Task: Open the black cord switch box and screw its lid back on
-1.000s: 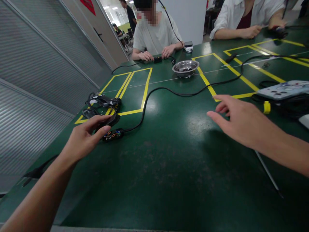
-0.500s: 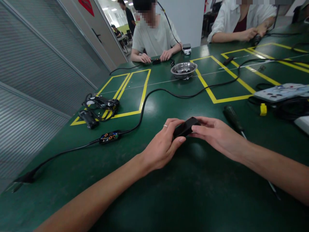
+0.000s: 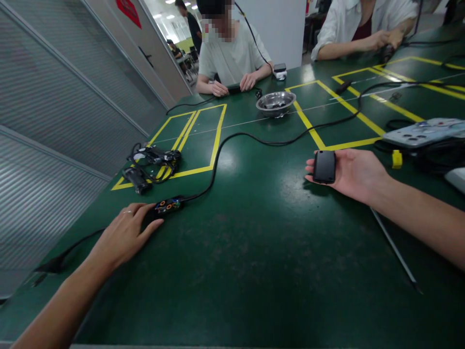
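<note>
My right hand (image 3: pixel 354 173) lies palm up on the green table (image 3: pixel 254 252) and holds a small black cover (image 3: pixel 324 166) in its fingers. My left hand (image 3: pixel 125 235), a ring on one finger, rests flat at the left with its fingertips touching an opened adapter board (image 3: pixel 167 205) with orange and blue parts. A black cable (image 3: pixel 254 140) runs from that board across the table.
A bundle of black parts and wires (image 3: pixel 152 160) lies by the yellow tape. A steel bowl (image 3: pixel 275 103) stands mid-table. A screwdriver shaft (image 3: pixel 394 252) lies under my right forearm. Grey trays and a yellow piece (image 3: pixel 397 158) sit at the right. Two people sit across the table.
Both hands held the black cover together mid-table half a second ago. Now my right hand has carried it right, and my left hand has gone back left to the adapter board.
</note>
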Motion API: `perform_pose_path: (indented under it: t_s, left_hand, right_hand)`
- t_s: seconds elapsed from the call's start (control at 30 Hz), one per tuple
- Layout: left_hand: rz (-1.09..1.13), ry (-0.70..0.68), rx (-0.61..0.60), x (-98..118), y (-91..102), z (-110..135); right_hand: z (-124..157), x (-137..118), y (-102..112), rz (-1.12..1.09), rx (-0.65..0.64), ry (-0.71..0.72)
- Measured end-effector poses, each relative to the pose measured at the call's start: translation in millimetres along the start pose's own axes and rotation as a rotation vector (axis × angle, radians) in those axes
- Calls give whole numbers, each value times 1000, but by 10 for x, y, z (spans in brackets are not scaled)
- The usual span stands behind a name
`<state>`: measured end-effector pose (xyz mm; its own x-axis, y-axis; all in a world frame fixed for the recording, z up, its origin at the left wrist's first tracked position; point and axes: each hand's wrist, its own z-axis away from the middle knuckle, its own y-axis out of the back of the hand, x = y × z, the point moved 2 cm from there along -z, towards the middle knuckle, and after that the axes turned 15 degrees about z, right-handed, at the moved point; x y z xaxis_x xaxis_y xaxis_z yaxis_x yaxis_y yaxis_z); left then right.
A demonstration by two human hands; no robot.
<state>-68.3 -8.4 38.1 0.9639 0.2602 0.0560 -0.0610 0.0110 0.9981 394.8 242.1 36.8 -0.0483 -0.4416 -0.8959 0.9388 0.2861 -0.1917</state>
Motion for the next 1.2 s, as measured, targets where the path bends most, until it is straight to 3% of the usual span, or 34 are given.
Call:
perform_pose_path:
  t_s: [0.13,0.4,0.6,0.8,0.93,1.07,1.2]
  left_hand:
    - [165,31,52,-105,-35,119]
    - [208,41,-26,58,24,-81]
    - [136,115,-62,113,125,-75]
    - [93,118,-3,30,158,-123]
    - [129,93,166,-66,149,-151]
    - [-7,120,355,-65,344,-323]
    - [-67,126,308,74,527,-675]
  right_hand:
    - [-67,13,12,67,28,82]
    - [-188,29,133,354,111,402]
    - [-114,60,64,853,168,668]
    - [-54,208,-82,1427,83,894]
    - [22,166,-154,1607,104,984]
    - [322,123,-473,1730,123,1139]
    - [604,315,-1124,1731,-125,1274]
